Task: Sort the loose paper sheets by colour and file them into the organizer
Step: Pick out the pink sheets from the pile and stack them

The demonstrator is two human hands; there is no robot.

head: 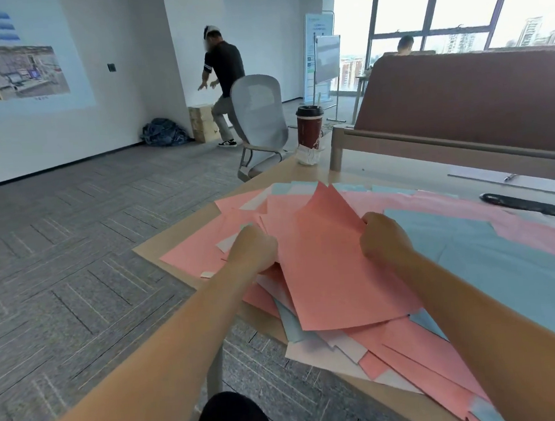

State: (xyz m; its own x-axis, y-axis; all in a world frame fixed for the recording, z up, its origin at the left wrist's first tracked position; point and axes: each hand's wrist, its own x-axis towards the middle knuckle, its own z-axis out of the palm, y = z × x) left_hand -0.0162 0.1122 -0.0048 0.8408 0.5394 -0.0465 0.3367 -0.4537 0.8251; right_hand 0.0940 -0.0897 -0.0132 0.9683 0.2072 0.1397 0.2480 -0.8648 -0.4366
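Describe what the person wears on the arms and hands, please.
The left hand and right hand are ungloved, with no ring showing. The left arm and right arm are bare to the frame's edge: no sleeve, watch or bracelet.

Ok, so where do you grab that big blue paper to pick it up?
The blue sheet lies flat, its far left corner bare on top of pink paper. Probably pinch that corner, coming from the left, beside the right hand.
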